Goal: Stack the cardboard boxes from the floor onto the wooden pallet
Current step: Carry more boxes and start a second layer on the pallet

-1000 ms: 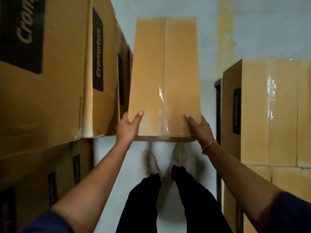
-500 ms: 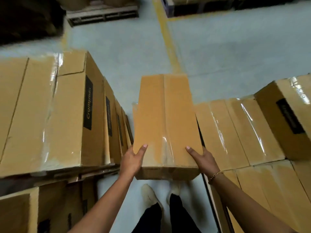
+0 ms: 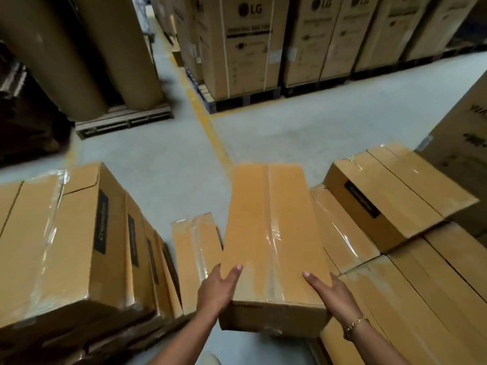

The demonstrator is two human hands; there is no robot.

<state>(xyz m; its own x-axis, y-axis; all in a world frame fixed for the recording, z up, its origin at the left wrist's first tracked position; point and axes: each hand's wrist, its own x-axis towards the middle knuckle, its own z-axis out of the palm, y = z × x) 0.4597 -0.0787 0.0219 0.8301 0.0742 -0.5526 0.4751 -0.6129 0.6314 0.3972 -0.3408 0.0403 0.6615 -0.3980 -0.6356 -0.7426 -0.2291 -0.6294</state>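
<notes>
Left grip holds box at near left corner: thumb on top, fingers along side. Right grip holds near right corner: thumb flat on top, fingers hidden beneath. Box held up between left stack and right stack; contact with right stack unclear. Clear tape along top seam. Black labels on left stack blurred, seemingly "Crompton". Tall cartons across aisle marked "LG". Brown rolls upright on pallet. Bracelet on right wrist.

The carried box hides most fingers of the left hand and right hand; the nearby black label is blurred.
</notes>
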